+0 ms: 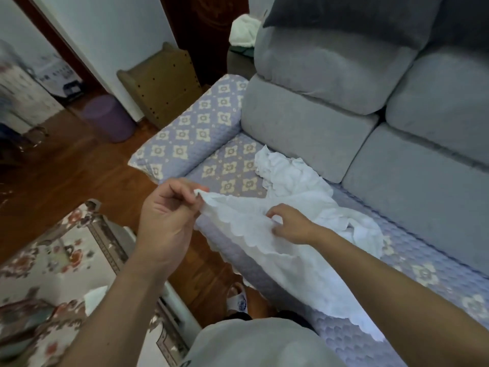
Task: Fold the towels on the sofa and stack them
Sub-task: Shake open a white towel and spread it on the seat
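Right now the left hand (166,215) is pinching a corner of the white towel (264,234), while the right hand (291,225), at its three o'clock, is gripping the scalloped edge; the towel is lying crumpled across the sofa (423,247) seat's front

dim, soft indoor light — blurry left edge, wide-angle warp
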Tool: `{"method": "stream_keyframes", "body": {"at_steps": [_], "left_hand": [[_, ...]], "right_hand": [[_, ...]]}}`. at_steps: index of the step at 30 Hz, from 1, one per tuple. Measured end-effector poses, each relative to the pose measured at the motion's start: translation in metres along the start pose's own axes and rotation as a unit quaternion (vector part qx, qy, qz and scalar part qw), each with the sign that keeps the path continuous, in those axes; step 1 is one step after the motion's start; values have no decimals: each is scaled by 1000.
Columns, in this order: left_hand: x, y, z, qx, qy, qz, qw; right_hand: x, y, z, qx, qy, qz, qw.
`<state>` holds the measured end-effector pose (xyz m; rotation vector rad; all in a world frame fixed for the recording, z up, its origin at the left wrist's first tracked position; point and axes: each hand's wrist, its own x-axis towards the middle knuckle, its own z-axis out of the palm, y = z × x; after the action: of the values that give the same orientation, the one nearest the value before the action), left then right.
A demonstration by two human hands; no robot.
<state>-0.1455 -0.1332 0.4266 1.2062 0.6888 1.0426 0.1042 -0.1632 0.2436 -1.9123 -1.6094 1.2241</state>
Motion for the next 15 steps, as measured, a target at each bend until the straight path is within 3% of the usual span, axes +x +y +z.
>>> {"method": "stream_keyframes", "body": {"at_steps": [3, 5, 10, 15], "left_hand": [[16, 11, 19, -16, -35, 12, 999], [30, 20, 30, -28, -50, 15, 998], [85, 36, 59, -2, -20, 31, 999], [129, 65, 101, 2, -72, 55, 996]], "right_hand": [[-18, 4, -28, 73, -108, 24, 991], [-37, 11, -47, 130, -138, 38, 981], [-110, 31, -110, 185, -93, 20, 978], [-180, 23, -199, 221, 23, 19, 975]]}}
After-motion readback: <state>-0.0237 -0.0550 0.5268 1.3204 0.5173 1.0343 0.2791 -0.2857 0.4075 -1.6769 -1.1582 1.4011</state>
